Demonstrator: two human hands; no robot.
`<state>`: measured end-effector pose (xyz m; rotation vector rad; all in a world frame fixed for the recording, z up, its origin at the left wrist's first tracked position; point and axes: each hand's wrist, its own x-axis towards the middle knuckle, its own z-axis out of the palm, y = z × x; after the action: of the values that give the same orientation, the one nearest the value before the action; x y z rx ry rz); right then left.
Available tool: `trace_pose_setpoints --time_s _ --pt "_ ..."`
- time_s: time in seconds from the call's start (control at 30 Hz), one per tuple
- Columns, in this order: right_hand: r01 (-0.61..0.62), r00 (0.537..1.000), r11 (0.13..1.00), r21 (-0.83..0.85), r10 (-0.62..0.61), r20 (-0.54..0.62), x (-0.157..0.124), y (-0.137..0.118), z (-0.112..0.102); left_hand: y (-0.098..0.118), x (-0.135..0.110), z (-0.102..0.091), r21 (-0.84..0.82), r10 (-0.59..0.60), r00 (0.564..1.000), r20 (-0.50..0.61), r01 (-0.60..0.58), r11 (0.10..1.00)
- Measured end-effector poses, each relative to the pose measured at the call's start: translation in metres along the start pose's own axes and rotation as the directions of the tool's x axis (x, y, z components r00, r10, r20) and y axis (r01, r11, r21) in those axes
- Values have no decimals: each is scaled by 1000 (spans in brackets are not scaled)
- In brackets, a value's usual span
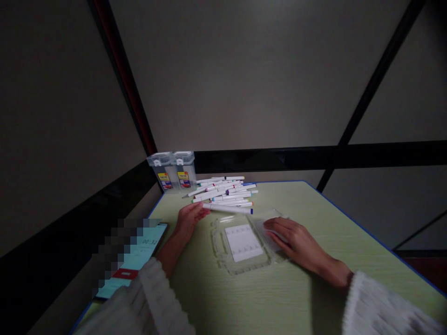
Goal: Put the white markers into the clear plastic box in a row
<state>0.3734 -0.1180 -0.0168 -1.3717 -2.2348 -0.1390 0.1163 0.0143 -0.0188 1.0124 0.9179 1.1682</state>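
Note:
A white marker pen with a blue end is pinched between the fingertips of my left hand. It is held nearly level, just in front of a loose pile of white markers with ends of various colours. Nearer to me, a clear plastic case lies opened out flat on the table, with a white printed card in its left half. My right hand rests on the right half of the case, fingers stretched out and palm down, hiding part of it.
Two clear lidded boxes with yellow labels stand side by side at the back left corner. A phone showing a timer lies along the left edge of the light green table. A panelled wall rises behind.

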Motion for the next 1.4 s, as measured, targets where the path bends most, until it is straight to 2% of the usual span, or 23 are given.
trace_pose_setpoints --time_s 0.2,0.43,0.53,1.0,1.27,1.4 --pt "35 999 999 34 -33 -42 1 -11 1 -5 3 -1 -2 -4 999 35 4 1000" --pt "-58 991 975 216 82 -103 -2 -18 5 -4 0 2 41 -15 998 59 12 999" --pt "-53 987 969 240 88 -135 -2 -21 8 -4 0 3 67 -32 998 57 29 997" --pt "38 988 981 192 -8 -154 1 -28 6 -4 -4 8 97 -85 993 87 77 992" --pt "137 977 982 130 -112 -182 0 -30 5 -4 -6 10 149 -80 992 93 65 987" --pt "164 976 980 110 -145 -160 0 -30 5 -5 -5 10 179 -67 994 86 51 983"
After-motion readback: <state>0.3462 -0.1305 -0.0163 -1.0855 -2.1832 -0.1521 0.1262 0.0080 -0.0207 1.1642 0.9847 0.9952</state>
